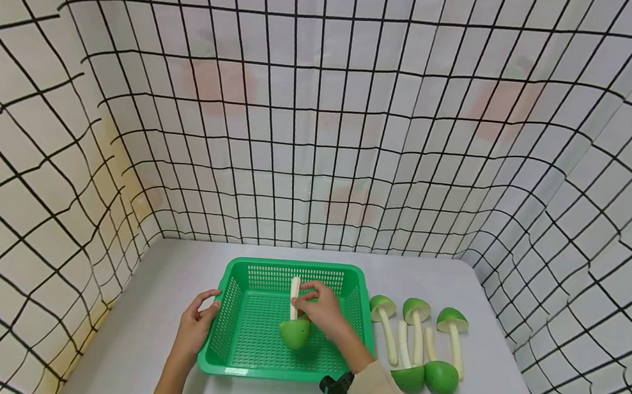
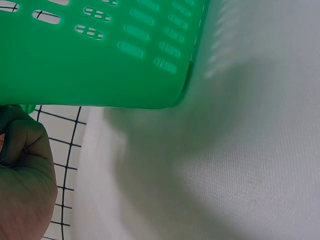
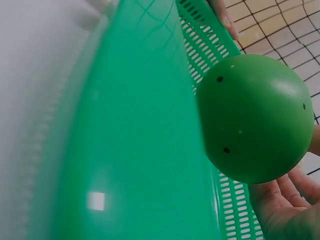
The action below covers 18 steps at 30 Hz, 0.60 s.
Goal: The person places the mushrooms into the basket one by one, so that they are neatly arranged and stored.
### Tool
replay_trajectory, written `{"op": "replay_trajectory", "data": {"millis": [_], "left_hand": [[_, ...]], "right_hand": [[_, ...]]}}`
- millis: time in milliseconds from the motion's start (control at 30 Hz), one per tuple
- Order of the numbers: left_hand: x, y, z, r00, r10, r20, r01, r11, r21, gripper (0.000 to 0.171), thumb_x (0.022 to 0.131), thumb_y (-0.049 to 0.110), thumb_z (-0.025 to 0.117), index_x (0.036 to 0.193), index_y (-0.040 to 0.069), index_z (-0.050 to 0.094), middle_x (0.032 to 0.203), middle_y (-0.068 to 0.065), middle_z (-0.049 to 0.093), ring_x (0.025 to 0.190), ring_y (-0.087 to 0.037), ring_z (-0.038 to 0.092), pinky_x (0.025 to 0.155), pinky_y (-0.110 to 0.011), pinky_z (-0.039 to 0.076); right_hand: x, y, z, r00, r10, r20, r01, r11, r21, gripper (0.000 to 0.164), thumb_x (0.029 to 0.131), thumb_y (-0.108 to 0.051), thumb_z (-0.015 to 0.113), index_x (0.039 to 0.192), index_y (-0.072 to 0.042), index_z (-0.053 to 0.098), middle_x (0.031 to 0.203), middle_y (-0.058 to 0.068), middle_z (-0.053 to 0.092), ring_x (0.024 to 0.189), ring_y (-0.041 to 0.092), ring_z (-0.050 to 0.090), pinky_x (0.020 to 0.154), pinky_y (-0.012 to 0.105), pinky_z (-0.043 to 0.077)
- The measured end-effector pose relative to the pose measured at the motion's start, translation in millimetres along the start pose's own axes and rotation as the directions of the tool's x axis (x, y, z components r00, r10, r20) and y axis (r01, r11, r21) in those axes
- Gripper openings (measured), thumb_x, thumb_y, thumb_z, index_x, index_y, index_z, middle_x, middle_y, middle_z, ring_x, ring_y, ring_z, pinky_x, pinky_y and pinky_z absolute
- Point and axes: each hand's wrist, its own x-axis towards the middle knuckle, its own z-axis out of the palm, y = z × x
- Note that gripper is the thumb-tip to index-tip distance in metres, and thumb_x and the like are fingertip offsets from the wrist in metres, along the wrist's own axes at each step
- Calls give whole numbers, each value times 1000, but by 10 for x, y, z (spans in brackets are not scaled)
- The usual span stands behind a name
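A toy mushroom with a round green cap (image 1: 294, 335) and a white stem hangs over the inside of a green plastic basket (image 1: 242, 372), cap toward the near side. My right hand (image 1: 326, 310) pinches its stem between thumb and fingers. In the right wrist view the dark-speckled cap (image 3: 255, 119) stands out large, with part of the right hand (image 3: 285, 202) below it. At the basket's left side, my left hand (image 1: 195, 325) holds the rim with thumb and fingertips. The left wrist view shows that hand (image 2: 25, 185) with bent fingers against the basket wall (image 2: 100, 82).
Several more green-capped mushrooms (image 1: 440, 378) lie on the white table (image 1: 495, 383) to the right of the basket, some with caps far, some with caps near. Black wire grid (image 1: 329, 128) walls enclose the table at the back and both sides.
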Motion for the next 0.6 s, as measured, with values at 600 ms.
{"op": "replay_trajectory", "data": {"millis": [600], "left_hand": [[-4,-18,-15,1000,12,-2,-12,1000,-1,35,106,37,59,138,26,59,77,-8,68,66,-16,62,61,-30,52]], "right_hand": [[10,59,328,998,35,49,-36,999,30,42,95,-17,75,129,-2,58,107,15,65,78,22,70,63,33,58]]}}
